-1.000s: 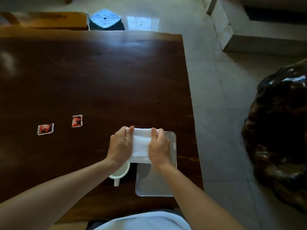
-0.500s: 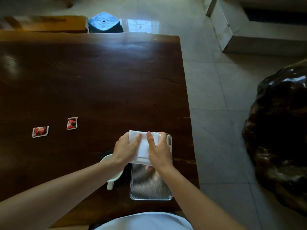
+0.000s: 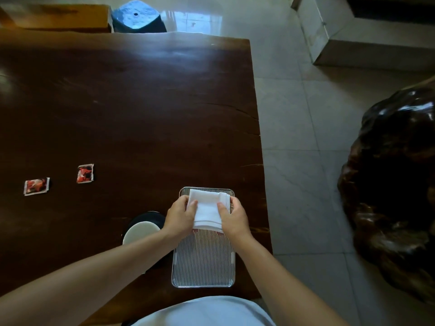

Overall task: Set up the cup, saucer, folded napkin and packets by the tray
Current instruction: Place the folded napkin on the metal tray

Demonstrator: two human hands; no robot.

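Note:
A white folded napkin point(image 3: 208, 209) is held over the far end of the ribbed metal tray point(image 3: 203, 264). My left hand point(image 3: 180, 216) grips its left edge and my right hand point(image 3: 234, 218) grips its right edge. Left of the tray a white cup point(image 3: 141, 232) sits on a dark saucer point(image 3: 150, 216), partly hidden by my left forearm. Two red packets lie far to the left on the dark wooden table point(image 3: 141, 114): one packet point(image 3: 85, 173) nearer the middle, the other packet point(image 3: 36, 186) further left.
The table's right edge runs just past the tray, with tiled floor beyond. A dark carved wooden mass point(image 3: 395, 184) stands on the floor at right. A blue stool point(image 3: 137, 17) and a wooden bench point(image 3: 58, 16) sit behind the table's far edge.
The napkin has become narrower and more folded between my hands, which moved closer together. The view has shifted, so more of the cup and saucer shows left of my forearm.

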